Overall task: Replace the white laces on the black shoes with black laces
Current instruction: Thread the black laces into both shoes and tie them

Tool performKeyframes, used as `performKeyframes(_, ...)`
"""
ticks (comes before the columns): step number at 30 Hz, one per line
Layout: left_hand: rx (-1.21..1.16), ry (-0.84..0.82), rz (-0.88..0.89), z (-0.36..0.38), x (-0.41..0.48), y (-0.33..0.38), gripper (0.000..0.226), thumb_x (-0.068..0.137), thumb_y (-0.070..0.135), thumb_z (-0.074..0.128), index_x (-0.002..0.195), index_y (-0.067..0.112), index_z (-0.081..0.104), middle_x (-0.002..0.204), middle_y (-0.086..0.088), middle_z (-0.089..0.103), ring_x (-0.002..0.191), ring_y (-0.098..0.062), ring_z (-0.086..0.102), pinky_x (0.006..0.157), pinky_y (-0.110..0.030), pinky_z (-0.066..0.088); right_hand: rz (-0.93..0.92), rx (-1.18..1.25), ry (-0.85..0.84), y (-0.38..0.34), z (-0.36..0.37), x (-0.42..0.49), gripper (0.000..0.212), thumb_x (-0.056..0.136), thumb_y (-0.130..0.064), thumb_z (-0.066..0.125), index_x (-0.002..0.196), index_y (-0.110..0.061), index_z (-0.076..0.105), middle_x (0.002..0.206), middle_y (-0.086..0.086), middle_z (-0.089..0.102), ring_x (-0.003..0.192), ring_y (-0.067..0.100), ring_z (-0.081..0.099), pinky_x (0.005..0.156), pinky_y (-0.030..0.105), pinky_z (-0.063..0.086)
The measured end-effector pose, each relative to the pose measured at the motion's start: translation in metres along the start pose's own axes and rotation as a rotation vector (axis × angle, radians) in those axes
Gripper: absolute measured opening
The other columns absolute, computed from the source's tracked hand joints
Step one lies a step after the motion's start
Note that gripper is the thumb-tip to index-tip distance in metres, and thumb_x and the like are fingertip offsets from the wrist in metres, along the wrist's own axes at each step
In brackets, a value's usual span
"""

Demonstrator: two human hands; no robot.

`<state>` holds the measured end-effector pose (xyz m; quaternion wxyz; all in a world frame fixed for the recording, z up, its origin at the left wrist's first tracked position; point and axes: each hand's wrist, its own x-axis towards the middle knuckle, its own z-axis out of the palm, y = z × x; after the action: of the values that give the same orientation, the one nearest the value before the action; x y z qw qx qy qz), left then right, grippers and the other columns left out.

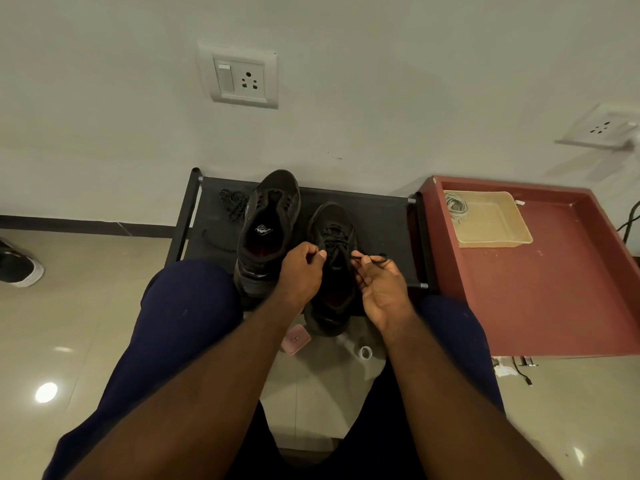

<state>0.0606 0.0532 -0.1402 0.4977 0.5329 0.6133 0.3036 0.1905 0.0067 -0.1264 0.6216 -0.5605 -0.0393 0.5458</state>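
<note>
A loose black lace lies on the dark rack, beside an unlaced black shoe. The left hand curls over the laced shoe; whether it grasps anything cannot be told. The right hand pinches that shoe's lace end. White laces sit in a beige tray.

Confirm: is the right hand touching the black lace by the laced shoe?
Touching. The head view shows the right hand pinching the black lace between thumb and forefinger, just right of the laced shoe.
</note>
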Motion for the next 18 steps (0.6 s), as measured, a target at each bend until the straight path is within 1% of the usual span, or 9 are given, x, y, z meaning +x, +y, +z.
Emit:
performKeyframes(2, -0.017, -0.003, 0.028, -0.0006, 0.0006, -0.0004, 0.014, 0.098, 0.020, 0.057, 0.095, 0.008, 0.062, 0.080, -0.001, 0.059, 0.070, -0.008, 0.052, 0.058, -0.014, 0.041, 0.003, -0.079, -0.018, -0.0004, 0.0006, 0.0003, 0.019, 0.102, -0.002, 0.049, 0.089, -0.017, 0.050, 0.096, 0.004, 0.074, 0.087, 0.015, 0.068, 0.081, 0.029, 0.050)
performKeyframes(6, 0.009, -0.019, 0.088, 0.0014, 0.0016, -0.0010, 0.012, 0.096, 0.021, 0.059, 0.093, 0.010, 0.062, 0.077, 0.004, 0.057, 0.069, -0.007, 0.050, 0.060, -0.014, 0.039, -0.041, -0.224, -0.027, -0.0013, 0.0008, -0.0003, 0.019, 0.102, -0.005, 0.049, 0.090, -0.020, 0.048, 0.090, 0.003, 0.070, 0.079, 0.012, 0.064, 0.071, 0.027, 0.048)
performKeyframes(9, -0.001, -0.028, 0.080, 0.0030, 0.0025, -0.0006, 0.009, 0.096, 0.021, 0.059, 0.093, 0.012, 0.062, 0.077, 0.004, 0.057, 0.069, -0.007, 0.050, 0.063, -0.018, 0.039, -0.067, -0.237, -0.019, -0.0012, 0.0000, 0.0008, 0.020, 0.102, -0.004, 0.049, 0.090, -0.020, 0.046, 0.088, 0.004, 0.069, 0.076, 0.012, 0.064, 0.067, 0.027, 0.049)
performKeyframes(12, -0.004, -0.034, 0.072, 0.0023, 0.0017, 0.0012, 0.007, 0.096, 0.020, 0.059, 0.094, 0.014, 0.061, 0.077, 0.005, 0.057, 0.069, -0.006, 0.050, 0.062, -0.017, 0.039, -0.063, -0.233, -0.005, -0.0014, 0.0005, 0.0003, 0.019, 0.102, -0.005, 0.050, 0.090, -0.019, 0.047, 0.086, 0.004, 0.069, 0.076, 0.014, 0.065, 0.068, 0.028, 0.049)
performKeyframes(15, -0.005, -0.070, 0.081, 0.0004, 0.0008, 0.0040, 0.008, 0.097, 0.021, 0.059, 0.098, 0.013, 0.062, 0.082, 0.004, 0.060, 0.074, -0.006, 0.054, 0.067, -0.020, 0.042, -0.059, -0.234, 0.000, -0.0024, 0.0013, -0.0014, 0.018, 0.102, -0.005, 0.051, 0.089, -0.018, 0.049, 0.086, 0.004, 0.070, 0.077, 0.015, 0.066, 0.070, 0.029, 0.050)
performKeyframes(18, 0.083, -0.111, 0.136, 0.0008, 0.0009, 0.0068, 0.018, 0.095, 0.024, 0.061, 0.109, 0.013, 0.065, 0.098, -0.001, 0.065, 0.089, -0.013, 0.060, 0.079, -0.026, 0.049, -0.057, -0.236, 0.003, -0.0050, 0.0018, -0.0041, 0.015, 0.102, -0.009, 0.052, 0.090, -0.016, 0.051, 0.089, 0.005, 0.071, 0.082, 0.016, 0.068, 0.073, 0.030, 0.052)
